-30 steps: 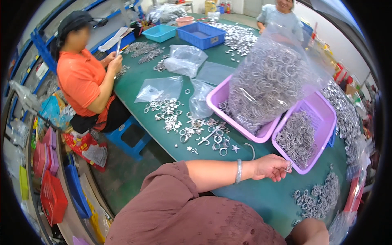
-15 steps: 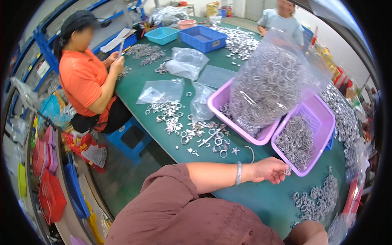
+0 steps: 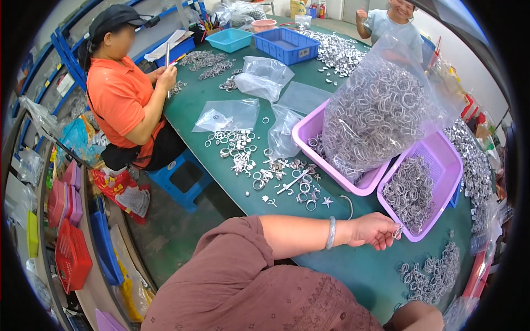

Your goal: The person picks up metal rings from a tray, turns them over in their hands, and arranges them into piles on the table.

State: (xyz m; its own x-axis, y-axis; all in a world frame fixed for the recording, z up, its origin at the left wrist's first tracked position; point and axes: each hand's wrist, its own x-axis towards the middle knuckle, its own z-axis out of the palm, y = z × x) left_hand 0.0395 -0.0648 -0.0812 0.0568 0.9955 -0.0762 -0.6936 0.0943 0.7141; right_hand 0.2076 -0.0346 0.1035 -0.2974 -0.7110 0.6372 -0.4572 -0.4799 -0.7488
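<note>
My left hand (image 3: 376, 230), with a pale bracelet at the wrist, is at the near edge of a purple basket (image 3: 454, 165) that holds a heap of grey metal rings (image 3: 409, 190). Its thumb and fingertips are closed on a small metal ring (image 3: 397, 234). Beyond it, a second purple basket (image 3: 301, 138) carries a large clear bag (image 3: 381, 105) stuffed with rings. More rings (image 3: 433, 276) lie loose on the green table close to me. Part of my right arm (image 3: 418, 316) shows at the lower edge; its hand is out of sight.
Assorted rings and charms (image 3: 237, 149), a stick-like tool (image 3: 292, 181) and clear bags (image 3: 259, 77) lie on the table (image 3: 193, 110). Blue bins (image 3: 287, 47) stand farther back. At left, a person in orange (image 3: 118, 99) holds a long thin tool; another person (image 3: 389, 27) is across the table.
The scene has shifted slightly rightward in the picture. My left hand stays beside the basket, still pinching the ring. The person across the table has raised a hand.
</note>
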